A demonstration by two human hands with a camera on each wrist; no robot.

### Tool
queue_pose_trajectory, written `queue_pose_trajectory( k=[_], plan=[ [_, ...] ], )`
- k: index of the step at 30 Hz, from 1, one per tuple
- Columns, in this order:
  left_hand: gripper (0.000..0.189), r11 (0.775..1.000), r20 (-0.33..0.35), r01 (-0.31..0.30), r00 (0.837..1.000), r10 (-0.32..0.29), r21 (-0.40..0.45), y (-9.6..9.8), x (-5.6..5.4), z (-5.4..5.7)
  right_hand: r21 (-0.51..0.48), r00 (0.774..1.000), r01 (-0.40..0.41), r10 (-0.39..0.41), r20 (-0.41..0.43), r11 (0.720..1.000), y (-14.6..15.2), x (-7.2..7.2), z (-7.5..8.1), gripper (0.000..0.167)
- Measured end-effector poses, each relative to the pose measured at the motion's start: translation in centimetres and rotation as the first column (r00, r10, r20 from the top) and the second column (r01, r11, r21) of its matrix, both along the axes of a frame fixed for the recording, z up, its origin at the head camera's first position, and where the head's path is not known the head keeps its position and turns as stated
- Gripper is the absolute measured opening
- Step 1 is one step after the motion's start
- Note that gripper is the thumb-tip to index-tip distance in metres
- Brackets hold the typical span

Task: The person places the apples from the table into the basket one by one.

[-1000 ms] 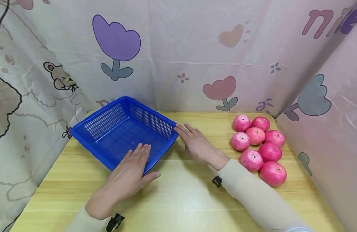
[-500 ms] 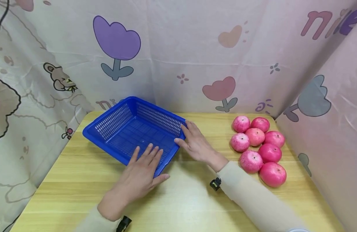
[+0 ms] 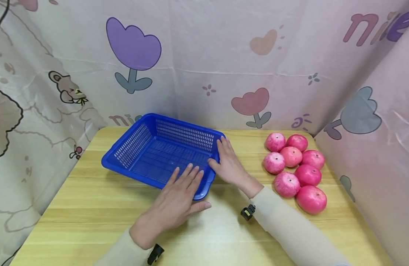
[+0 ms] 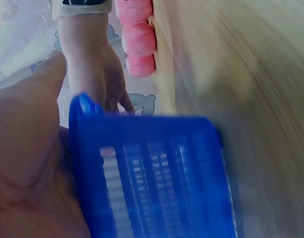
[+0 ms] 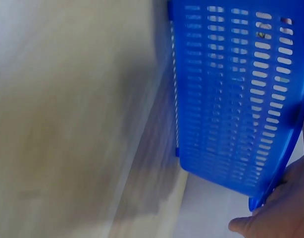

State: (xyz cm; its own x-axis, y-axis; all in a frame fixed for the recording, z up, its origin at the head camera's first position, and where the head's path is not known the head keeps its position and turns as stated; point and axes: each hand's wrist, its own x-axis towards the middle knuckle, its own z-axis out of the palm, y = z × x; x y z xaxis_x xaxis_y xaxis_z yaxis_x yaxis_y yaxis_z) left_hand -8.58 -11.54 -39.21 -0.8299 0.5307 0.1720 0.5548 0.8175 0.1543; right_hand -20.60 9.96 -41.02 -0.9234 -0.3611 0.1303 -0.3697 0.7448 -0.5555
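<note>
A blue plastic basket (image 3: pixel 164 155) with slotted walls sits on the wooden table, its inside bare. My left hand (image 3: pixel 174 203) lies across its front rim near the front right corner, fingers straight and reaching over the inside, thumb spread out to the right. In the left wrist view its palm (image 4: pixel 28 153) is against the basket's rim. At the right rim, toward the back corner, my right hand (image 3: pixel 231 164) rests with fairly straight fingers, the thumb overlapping the inside. The right wrist view shows that hand (image 5: pixel 285 208) along the rim of the slotted wall (image 5: pixel 231 99).
Several pink round fruits (image 3: pixel 307 174) lie grouped on the right of the wooden table (image 3: pixel 91 214). A printed cloth curtain (image 3: pixel 191 55) hangs along the back and both sides, close behind the basket's far rim.
The basket has slid right and turned, its front rim now closer to level across the view. My left hand has moved right with it; my right hand has shifted slightly right, thumb over the rim.
</note>
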Motion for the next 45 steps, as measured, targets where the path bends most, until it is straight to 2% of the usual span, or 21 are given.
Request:
queue_pose_trajectory(
  k=[12, 18, 25, 30, 33, 37, 45],
  plan=[
    [0.091, 0.993, 0.023, -0.117, 0.993, 0.117, -0.005, -3.8, -1.4, -0.4, 0.002, 0.998, -0.049, 0.049, 0.028, 0.999, 3.8, -1.6, 0.4, 0.083],
    [0.102, 0.985, 0.028, -0.168, 0.985, 0.169, -0.051, -5.7, -2.1, -0.5, 0.01, 0.996, -0.061, 0.06, 0.068, 0.998, 5.4, -2.7, 0.8, 0.083],
    [0.108, 0.964, 0.08, -0.261, 0.961, 0.265, -0.052, -8.4, -2.4, 0.0, 0.023, 0.993, -0.076, 0.073, 0.096, 0.997, 7.3, -4.2, 1.0, 0.08],
    [0.115, 0.953, 0.127, -0.302, 0.944, 0.304, -0.036, -9.7, -2.8, 0.4, 0.023, 0.995, -0.06, 0.058, 0.087, 0.998, 8.3, -4.8, 1.3, 0.078],
    [0.12, 0.951, 0.129, -0.308, 0.943, 0.308, -0.021, -9.9, -3.0, 0.3, 0.055, 0.997, -0.022, 0.018, 0.074, 0.998, 8.1, -4.3, 1.5, 0.077],
    [0.125, 0.952, 0.11, -0.307, 0.946, 0.304, 0.007, -9.9, -3.0, 0.2, 0.087, 0.998, 0.027, -0.032, 0.055, 0.996, 7.3, -2.6, 2.1, 0.08],
    [0.121, 0.94, 0.114, -0.336, 0.938, 0.328, 0.06, -8.8, -2.7, -0.1, 0.075, 0.998, 0.035, -0.039, 0.053, 0.997, 6.7, 1.1, 2.4, 0.083]
  ],
)
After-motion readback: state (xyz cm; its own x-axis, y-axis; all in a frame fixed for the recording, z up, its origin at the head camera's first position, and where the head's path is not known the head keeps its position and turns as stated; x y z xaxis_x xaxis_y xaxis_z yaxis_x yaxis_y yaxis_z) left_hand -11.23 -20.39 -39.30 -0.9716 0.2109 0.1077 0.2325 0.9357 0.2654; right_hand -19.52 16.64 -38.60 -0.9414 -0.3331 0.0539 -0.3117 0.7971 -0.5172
